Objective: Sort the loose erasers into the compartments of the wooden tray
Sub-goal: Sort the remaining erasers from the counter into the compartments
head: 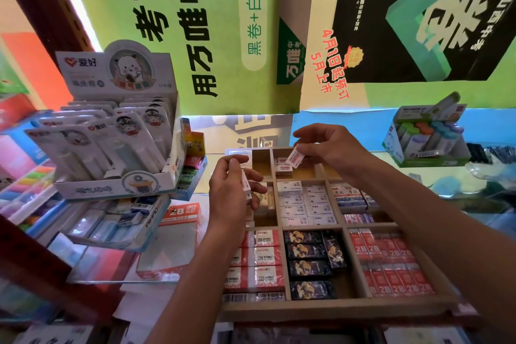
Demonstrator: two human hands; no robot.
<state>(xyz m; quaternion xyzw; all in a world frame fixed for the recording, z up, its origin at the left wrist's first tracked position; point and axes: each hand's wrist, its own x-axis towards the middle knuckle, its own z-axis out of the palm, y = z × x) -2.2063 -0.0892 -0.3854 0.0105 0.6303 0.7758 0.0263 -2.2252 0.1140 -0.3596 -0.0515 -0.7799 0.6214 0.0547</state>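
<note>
A wooden tray (335,306) with several compartments lies in front of me, holding red 2B erasers, dark patterned ones and white ones. My right hand (332,148) pinches a small white eraser with a red band (295,158) above a far compartment that holds two similar erasers (284,168). My left hand (231,193) grips a stack of white erasers (247,186) over the tray's left middle compartment.
A display box of carded correction tapes (111,148) stands to the left, over a box of blue-white erasers (117,220). An opened 2B carton (173,243) lies beside the tray. A green display box (427,139) sits at the far right. Posters cover the wall behind.
</note>
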